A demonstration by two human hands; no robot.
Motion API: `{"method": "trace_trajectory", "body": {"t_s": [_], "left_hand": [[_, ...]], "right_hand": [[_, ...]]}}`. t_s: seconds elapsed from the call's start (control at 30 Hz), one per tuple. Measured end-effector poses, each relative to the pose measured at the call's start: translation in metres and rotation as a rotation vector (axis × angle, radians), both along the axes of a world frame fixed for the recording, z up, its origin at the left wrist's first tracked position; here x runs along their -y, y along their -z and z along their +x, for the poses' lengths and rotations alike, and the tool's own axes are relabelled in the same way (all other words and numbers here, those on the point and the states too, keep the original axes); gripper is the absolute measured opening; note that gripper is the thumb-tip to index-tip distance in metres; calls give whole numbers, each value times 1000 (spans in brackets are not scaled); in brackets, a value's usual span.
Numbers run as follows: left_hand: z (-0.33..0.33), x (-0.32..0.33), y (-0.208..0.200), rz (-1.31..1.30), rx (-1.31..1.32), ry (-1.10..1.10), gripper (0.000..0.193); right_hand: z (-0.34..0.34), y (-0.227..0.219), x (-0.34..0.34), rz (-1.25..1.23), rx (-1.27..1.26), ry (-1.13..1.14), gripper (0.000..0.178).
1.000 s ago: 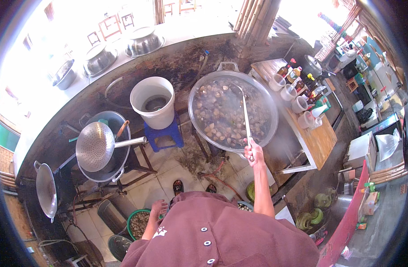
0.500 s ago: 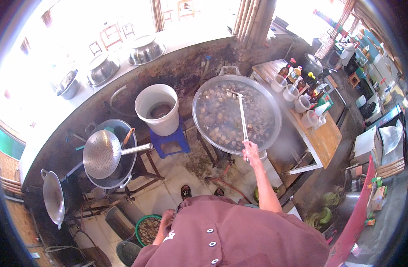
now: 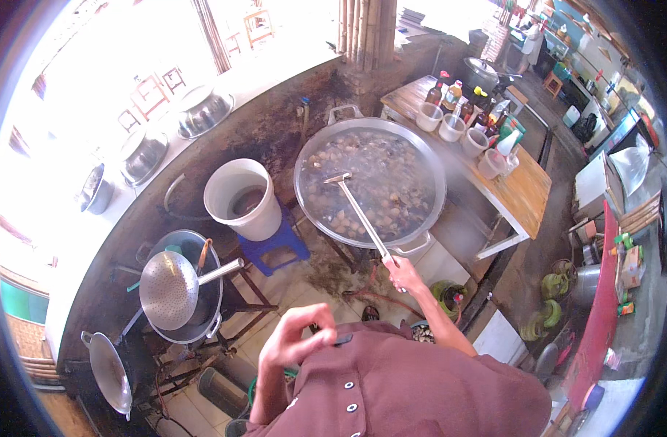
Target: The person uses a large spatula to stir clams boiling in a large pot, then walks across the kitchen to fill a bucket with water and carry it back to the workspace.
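My right hand (image 3: 405, 274) is closed round the handle of a long-handled metal spatula (image 3: 364, 218). The spatula's head rests at the surface of cloudy, steaming liquid in a wide two-handled metal pan (image 3: 440, 197). Many clams (image 3: 384, 207) lie in that liquid. My left hand (image 3: 298, 336) is raised in front of my brown shirt, fingers loosely curled and thumb apart, with nothing visible in it. A small dark strip shows on the shirt beside its fingertips.
Left of the pan, a white bucket (image 3: 264, 218) stands on a blue stool (image 3: 275, 251). A perforated strainer (image 3: 170, 290) lies across a large wok (image 3: 215, 291). At right, a wooden table (image 3: 530, 191) holds bottles and plastic cups. Green gas cylinders (image 3: 444, 295) stand below.
The spatula's head has swept left through the pan, and my right hand has moved lower. My left hand has risen from beside a green-rimmed basket to my chest. The view has shifted.
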State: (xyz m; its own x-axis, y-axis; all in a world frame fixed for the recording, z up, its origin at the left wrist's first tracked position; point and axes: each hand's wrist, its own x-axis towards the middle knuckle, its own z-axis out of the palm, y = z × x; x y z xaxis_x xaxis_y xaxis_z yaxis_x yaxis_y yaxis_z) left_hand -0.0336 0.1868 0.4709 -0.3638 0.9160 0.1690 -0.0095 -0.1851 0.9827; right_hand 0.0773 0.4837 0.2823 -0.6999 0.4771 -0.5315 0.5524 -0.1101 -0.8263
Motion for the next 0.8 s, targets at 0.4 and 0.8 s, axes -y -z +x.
{"method": "trace_trajectory", "body": {"t_s": [0.4,0.8], "left_hand": [[48,-31,-189,978,43,316,20],[22,0,-162,982,71,797,13]], "right_hand": [[8,3,18,-53,35,32,29],[11,-20,23,-69,-94,58,31]]}}
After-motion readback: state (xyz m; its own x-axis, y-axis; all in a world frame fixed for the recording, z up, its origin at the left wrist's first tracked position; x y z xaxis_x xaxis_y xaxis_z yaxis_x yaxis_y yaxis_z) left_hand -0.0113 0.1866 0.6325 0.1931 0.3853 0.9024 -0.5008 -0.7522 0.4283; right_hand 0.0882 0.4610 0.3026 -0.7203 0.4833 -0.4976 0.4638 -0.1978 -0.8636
